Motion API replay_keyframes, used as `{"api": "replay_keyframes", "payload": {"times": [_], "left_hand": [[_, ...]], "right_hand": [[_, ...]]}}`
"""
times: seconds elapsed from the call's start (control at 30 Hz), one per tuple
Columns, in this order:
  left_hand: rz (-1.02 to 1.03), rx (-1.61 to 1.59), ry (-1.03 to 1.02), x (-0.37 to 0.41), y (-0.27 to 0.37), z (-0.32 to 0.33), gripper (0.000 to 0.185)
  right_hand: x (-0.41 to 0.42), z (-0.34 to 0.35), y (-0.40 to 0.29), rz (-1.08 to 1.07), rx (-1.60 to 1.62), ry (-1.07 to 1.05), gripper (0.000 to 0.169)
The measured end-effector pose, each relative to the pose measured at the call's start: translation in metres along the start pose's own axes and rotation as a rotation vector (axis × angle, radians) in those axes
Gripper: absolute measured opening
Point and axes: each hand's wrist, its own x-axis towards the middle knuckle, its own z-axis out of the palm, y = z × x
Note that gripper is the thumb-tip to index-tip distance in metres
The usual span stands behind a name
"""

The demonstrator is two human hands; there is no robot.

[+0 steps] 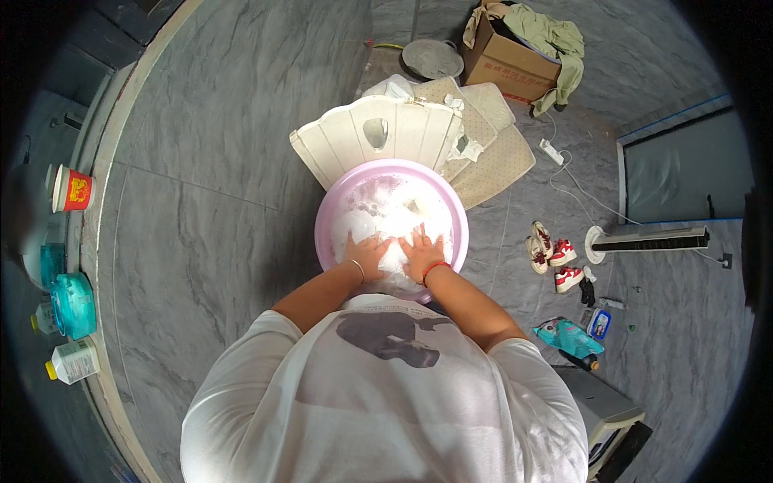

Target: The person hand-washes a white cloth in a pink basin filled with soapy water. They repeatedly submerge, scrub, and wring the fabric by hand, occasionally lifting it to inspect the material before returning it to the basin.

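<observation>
A round pink plastic basin point(324, 223) holds white suds and a pale, wet, bulging mass point(392, 259), probably fabric; glare blurs its outline. My left hand point(367, 252), with a pale band at the wrist, presses down on this mass with fingers spread. Beside it, my right hand point(423, 253), wearing a red bracelet, lies on the same mass, fingers also spread. Neither hand is closed on anything that I can see. The two hands are close together, near the basin's near side. What lies under the foam is hidden.
Behind the basin stand a white slatted panel point(344, 136) and dotted mats point(501, 175). A cardboard box point(513, 69) with clothes is at the back. To the right are a power strip point(551, 152), shoes point(563, 252) and a tower fan point(649, 240). A plastic bottle point(75, 361) stands on the left ledge.
</observation>
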Motion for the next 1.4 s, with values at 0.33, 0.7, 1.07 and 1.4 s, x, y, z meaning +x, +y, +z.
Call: {"api": "replay_keyframes", "payload": {"times": [0.33,0.7,1.07,1.4], "left_hand": [[0.026,-0.073,-0.127,0.023,-0.014,0.017,0.059],[-0.023,-0.399,0.342,0.033,-0.052,-0.017,0.030],[-0.132,-0.145,-0.040,-0.009,-0.007,-0.013,0.101],[-0.103,-0.117,-0.175,0.013,-0.007,0.005,0.072]], "right_hand": [[0.023,0.024,0.004,0.048,0.073,-0.147,0.057],[0.044,-0.039,0.020,0.072,0.331,-0.046,0.039],[-0.017,-0.031,0.000,-0.025,-0.040,-0.076,0.094],[0.004,0.005,0.007,0.026,-0.058,-0.215,0.057]]}}
